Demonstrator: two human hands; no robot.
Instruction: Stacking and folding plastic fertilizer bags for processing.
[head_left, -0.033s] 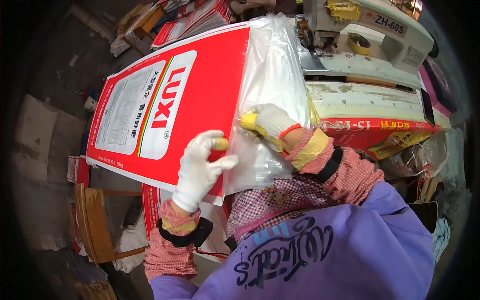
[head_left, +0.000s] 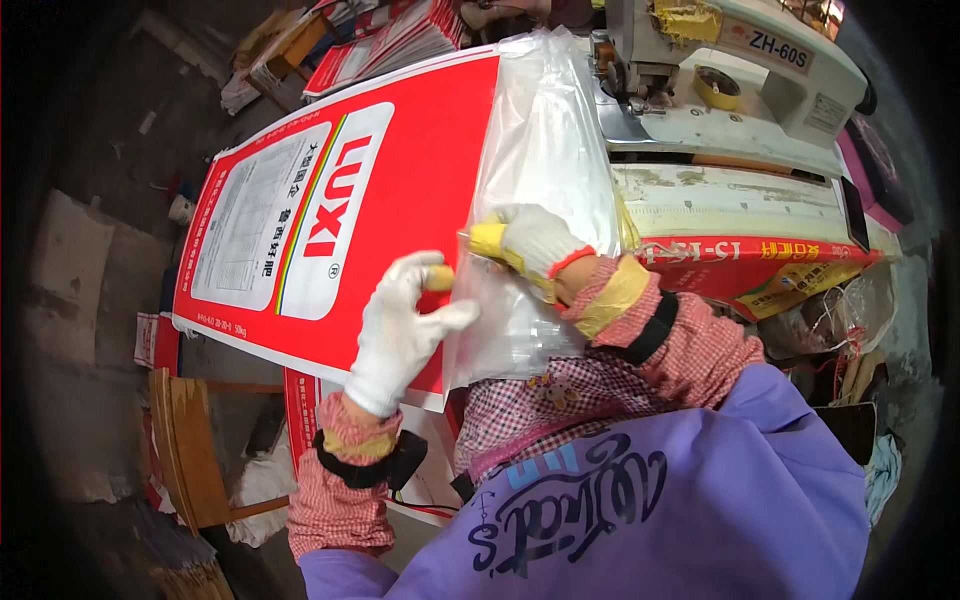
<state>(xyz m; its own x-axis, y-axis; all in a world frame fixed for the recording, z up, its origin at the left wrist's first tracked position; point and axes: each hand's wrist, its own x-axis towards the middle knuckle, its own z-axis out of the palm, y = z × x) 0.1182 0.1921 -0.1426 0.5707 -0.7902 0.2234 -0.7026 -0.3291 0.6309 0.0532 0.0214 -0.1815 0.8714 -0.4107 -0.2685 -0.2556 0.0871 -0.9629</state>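
A large red and white woven sack (head_left: pixel 430 150) lies flat in front of me. Clear plastic liners (head_left: pixel 550 130) stick out past its right end. My right hand (head_left: pixel 530 245), gloved with yellow fingertips, pinches the edge of the clear film. My left hand (head_left: pixel 405 325), in a white glove with yellow on a fingertip, hovers over the sack's near right corner. Its thumb and fingers are curved apart beside the film's edge, with nothing visible between them.
A white sewing machine (head_left: pixel 740 60) stands at the far right, with a yellow tape roll (head_left: pixel 717 88) on its bed. More sacks (head_left: pixel 390 50) are stacked at the back. A wooden stool-like frame (head_left: pixel 195 450) is at the lower left.
My right hand has shifted slightly left with the film edge in its fingers. My left hand has barely moved.
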